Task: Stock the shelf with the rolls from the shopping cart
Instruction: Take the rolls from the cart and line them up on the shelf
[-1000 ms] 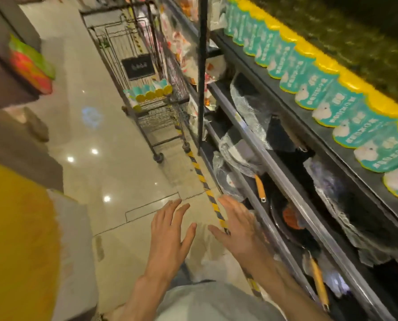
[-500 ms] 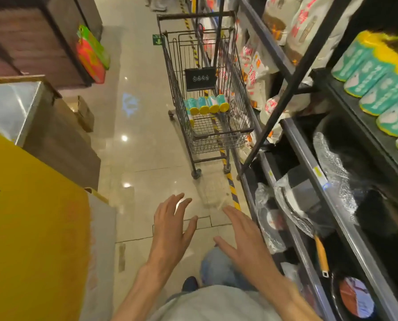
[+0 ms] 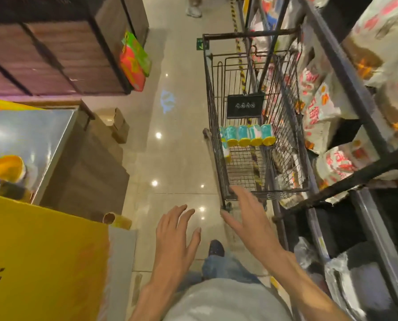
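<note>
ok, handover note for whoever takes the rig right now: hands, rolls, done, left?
Left hand: open, empty, held over the floor.
Right hand: open, empty, reaching toward the near end of the shopping cart.
Rolls: a teal and yellow row lying in the cart basket.
Done: cannot tell from this view.
Left: grab the rolls and place them on the shelf at right.

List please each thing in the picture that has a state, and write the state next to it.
left hand: open, fingers spread, holds nothing
right hand: open, reaching toward the cart, holds nothing
shopping cart: standing in the aisle beside the shelf, mostly empty
rolls: lying in a row inside the cart
shelf: stocked with white bagged packs
</note>
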